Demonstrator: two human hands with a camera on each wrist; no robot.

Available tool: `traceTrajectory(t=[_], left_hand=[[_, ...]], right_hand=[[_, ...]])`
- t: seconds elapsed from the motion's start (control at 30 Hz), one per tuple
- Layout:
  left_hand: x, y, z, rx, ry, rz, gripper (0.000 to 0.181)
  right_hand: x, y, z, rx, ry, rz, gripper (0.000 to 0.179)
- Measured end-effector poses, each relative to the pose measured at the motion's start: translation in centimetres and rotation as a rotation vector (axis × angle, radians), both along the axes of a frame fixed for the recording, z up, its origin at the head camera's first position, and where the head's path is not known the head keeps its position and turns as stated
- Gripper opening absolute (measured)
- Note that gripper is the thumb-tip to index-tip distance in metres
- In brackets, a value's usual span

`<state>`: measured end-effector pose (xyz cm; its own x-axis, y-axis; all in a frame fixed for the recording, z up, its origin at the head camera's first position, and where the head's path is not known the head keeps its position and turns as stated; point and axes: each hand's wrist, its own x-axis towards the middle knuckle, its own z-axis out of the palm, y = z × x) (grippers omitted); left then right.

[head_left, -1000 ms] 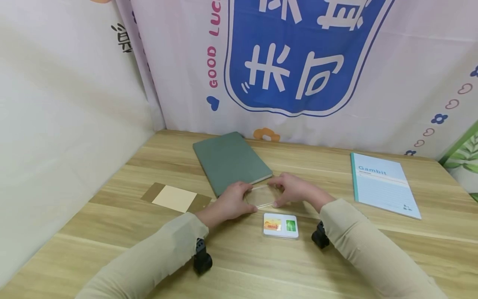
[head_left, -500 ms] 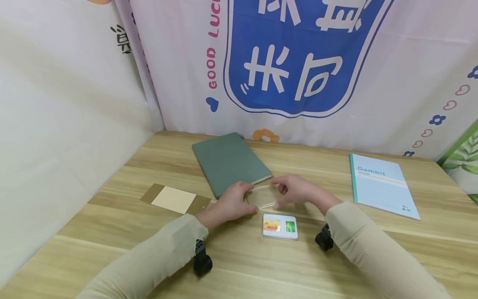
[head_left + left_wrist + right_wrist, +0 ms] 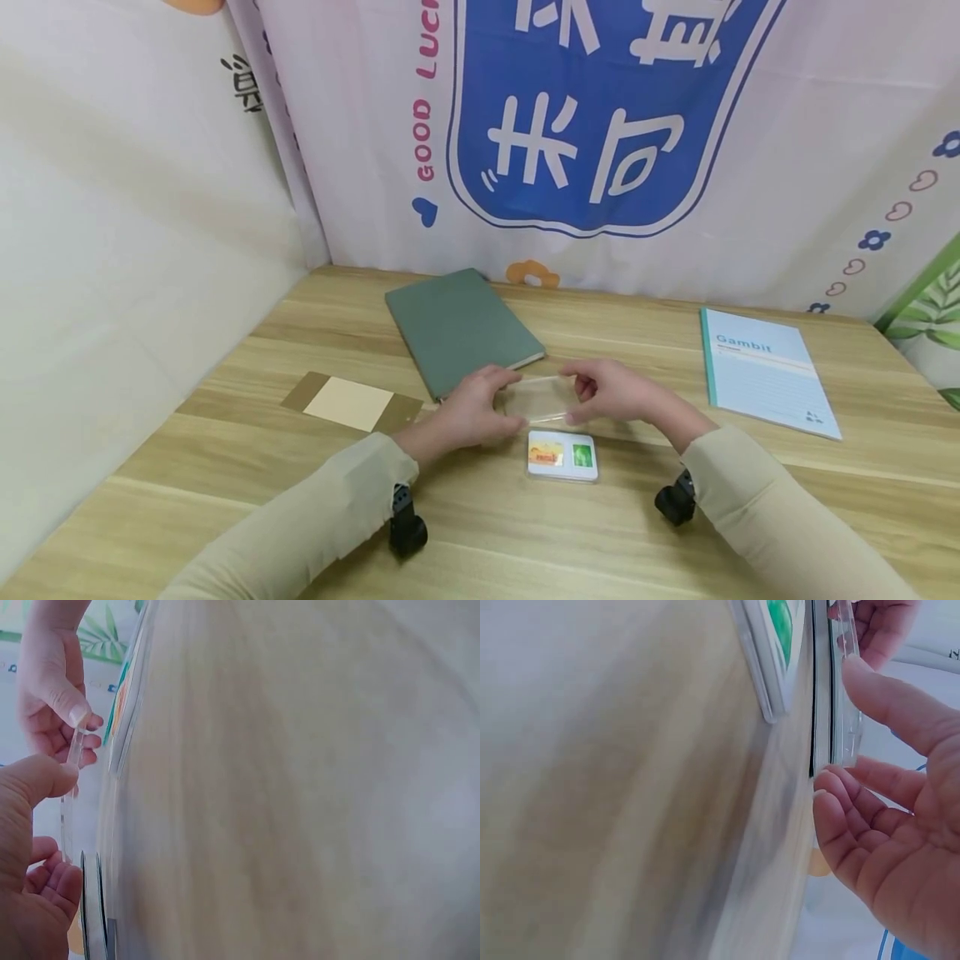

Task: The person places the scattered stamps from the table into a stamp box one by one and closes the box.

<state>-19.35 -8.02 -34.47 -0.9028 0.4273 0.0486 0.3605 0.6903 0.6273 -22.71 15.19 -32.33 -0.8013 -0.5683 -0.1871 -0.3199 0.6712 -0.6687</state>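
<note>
Between both hands is a thin, clear rectangular plastic cover (image 3: 542, 398), held level just above the table in the wrist views. My left hand (image 3: 476, 408) grips its left end, thumb on the near edge and fingers on the far edge. At the opposite end, my right hand (image 3: 618, 393) pinches it between thumb and index finger, the other fingers curled beneath. Right in front of the cover lies a flat white case (image 3: 562, 455) with an orange picture and a green one on its face. In the right wrist view that case (image 3: 769, 656) shows a clear rim.
A dark green notebook (image 3: 461, 329) lies just behind the left hand. To the left is a brown strip with a cream middle (image 3: 350, 402). A light blue notebook (image 3: 772, 371) rests at the right. A printed cloth (image 3: 375, 125) hangs behind the table.
My right hand has shifted to the right and slightly nearer. The clear cover has moved a little to the right and nearer, with the left hand still at its left end.
</note>
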Motion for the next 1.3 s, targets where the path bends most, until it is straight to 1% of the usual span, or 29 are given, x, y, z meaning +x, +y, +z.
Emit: traceTrajectory(t=[0.2, 0.47, 0.63, 0.77, 0.97, 1.07, 1.3], left_hand=[[0.3, 0.0, 0.2, 0.037, 0.019, -0.06, 0.063], [1.0, -0.1, 0.1, 0.092, 0.042, -0.139, 0.063], [1.5, 0.0, -0.1, 0.121, 0.047, -0.191, 0.059], [1.9, 0.1, -0.2, 0.125, 0.039, -0.213, 0.06], [2.7, 0.4, 0.0, 0.102, -0.031, -0.198, 0.062], [2.9, 0.5, -0.2, 0.101, -0.051, -0.196, 0.061], [3.3, 0.7, -0.8, 0.095, -0.051, -0.195, 0.059]], right_hand=[[1.4, 0.7, 0.1, -0.022, 0.024, -0.052, 0.069], [3.7, 1.3, 0.2, -0.075, 0.113, -0.097, 0.068], [5.2, 1.6, 0.0, -0.122, 0.142, -0.124, 0.066], [6.2, 1.8, -0.3, -0.139, 0.124, -0.165, 0.066], [7.0, 2.0, -0.9, -0.171, 0.058, -0.222, 0.069], [7.4, 2.0, -1.1, -0.195, 0.026, -0.247, 0.071], [7.8, 1.9, -1.8, -0.212, -0.03, -0.281, 0.071]])
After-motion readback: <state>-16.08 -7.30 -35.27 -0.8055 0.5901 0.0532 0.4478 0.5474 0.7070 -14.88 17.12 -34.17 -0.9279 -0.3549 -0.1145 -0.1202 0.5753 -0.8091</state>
